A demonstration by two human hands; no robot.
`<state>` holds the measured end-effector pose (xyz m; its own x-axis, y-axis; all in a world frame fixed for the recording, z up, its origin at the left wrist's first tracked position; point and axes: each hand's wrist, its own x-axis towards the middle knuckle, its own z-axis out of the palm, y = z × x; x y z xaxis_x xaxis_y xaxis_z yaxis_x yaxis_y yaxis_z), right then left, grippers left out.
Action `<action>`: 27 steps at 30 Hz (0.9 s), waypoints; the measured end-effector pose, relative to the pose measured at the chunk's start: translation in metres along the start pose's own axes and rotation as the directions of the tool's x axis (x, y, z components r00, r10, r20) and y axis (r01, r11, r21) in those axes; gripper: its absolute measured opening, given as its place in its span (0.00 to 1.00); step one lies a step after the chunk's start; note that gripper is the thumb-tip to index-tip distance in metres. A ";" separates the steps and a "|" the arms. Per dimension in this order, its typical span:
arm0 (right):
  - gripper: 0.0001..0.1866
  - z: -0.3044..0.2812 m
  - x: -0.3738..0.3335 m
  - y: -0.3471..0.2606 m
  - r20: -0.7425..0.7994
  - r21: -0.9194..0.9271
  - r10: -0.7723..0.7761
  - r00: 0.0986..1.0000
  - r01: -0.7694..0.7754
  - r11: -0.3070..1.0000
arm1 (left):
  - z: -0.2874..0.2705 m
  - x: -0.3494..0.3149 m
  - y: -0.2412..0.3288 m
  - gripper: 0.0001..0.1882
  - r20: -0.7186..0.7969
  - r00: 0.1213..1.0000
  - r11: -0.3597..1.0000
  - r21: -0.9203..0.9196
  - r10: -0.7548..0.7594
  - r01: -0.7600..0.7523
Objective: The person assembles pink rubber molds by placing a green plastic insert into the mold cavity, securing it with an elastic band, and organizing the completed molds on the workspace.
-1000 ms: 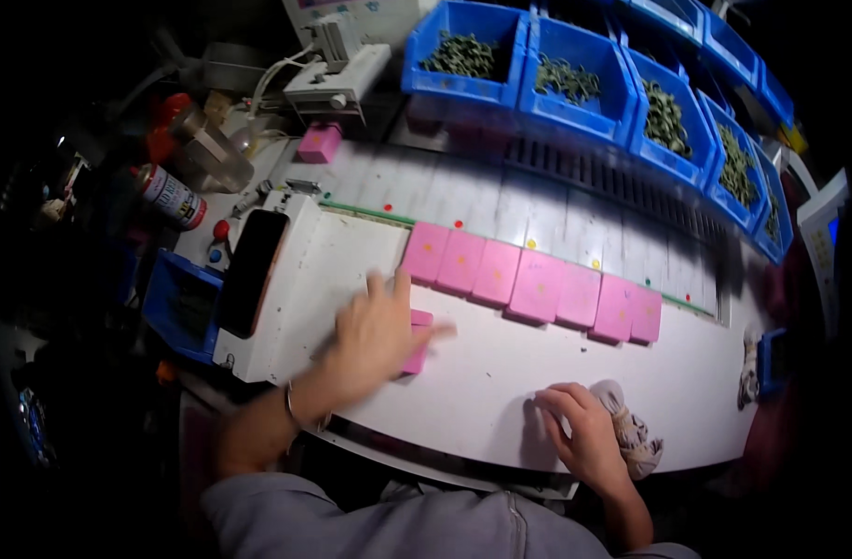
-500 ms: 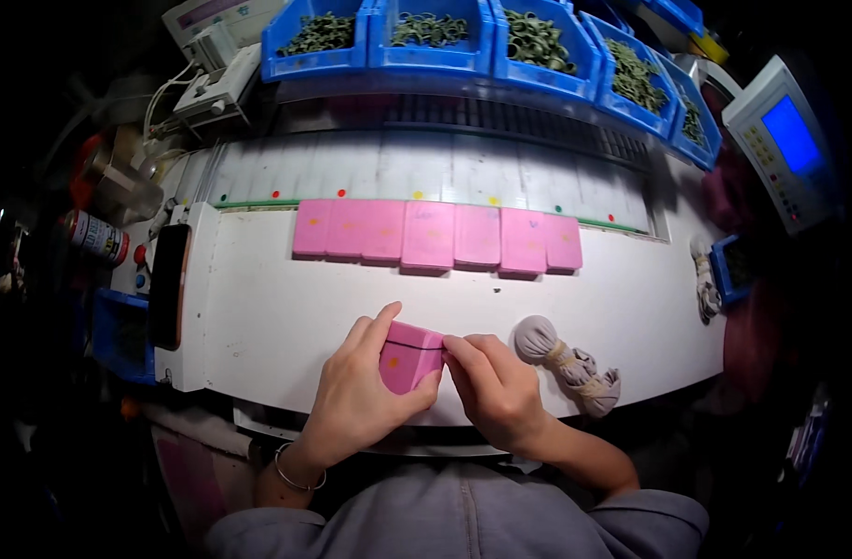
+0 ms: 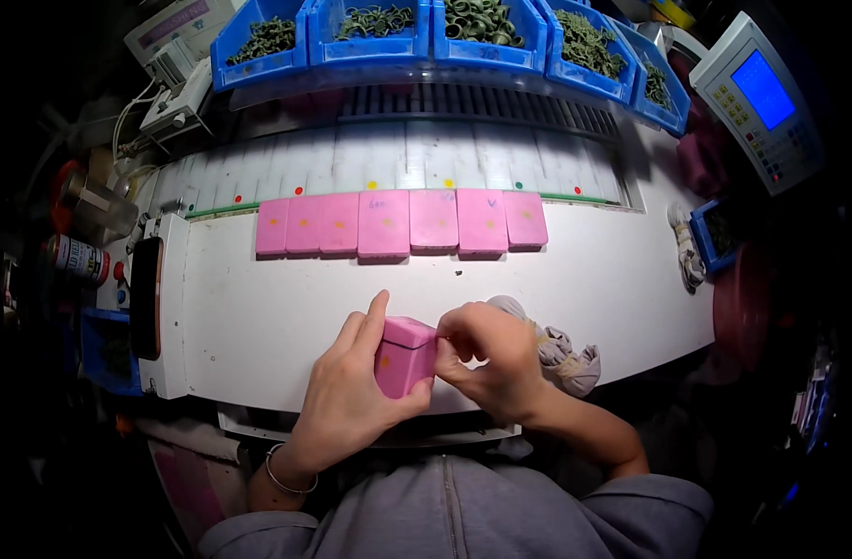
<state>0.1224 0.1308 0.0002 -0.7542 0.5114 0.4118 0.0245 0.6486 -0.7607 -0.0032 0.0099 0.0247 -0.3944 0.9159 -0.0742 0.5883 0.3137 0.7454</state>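
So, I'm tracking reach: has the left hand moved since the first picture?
Yes: the left hand moved rightward and toward the person, against the pink block row.

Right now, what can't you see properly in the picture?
From the head view:
- Pink block's left side: hidden by the left hand.
- Gray cloth: partly covered by the right hand.
- Whether the right hand's fingertips pinch the dark line: too small to tell.
- Backs of the big blue bins: cut off by the top edge.
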 end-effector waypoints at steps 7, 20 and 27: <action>0.02 -0.013 0.006 0.011 0.411 0.608 0.483 0.773 -0.627 0.487 | 0.008 0.001 -0.028 0.48 0.154 0.988 0.935 -0.352 0.003 0.053; 0.34 -0.005 -0.020 0.008 0.246 -0.135 0.117 0.962 -0.086 0.987 | 0.024 -0.008 -0.048 0.37 0.233 0.967 0.427 -0.868 -0.100 0.253; 0.36 0.007 -0.024 -0.002 0.164 -0.112 -0.252 0.954 0.272 0.956 | 0.043 -0.001 -0.029 0.32 0.188 0.982 0.442 -0.883 0.030 0.155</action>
<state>0.1361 0.1132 -0.0111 -0.8329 0.2317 0.5026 -0.1085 0.8221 -0.5589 0.0109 0.0104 -0.0254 -0.2367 0.9557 -0.1749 -0.4246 0.0601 0.9034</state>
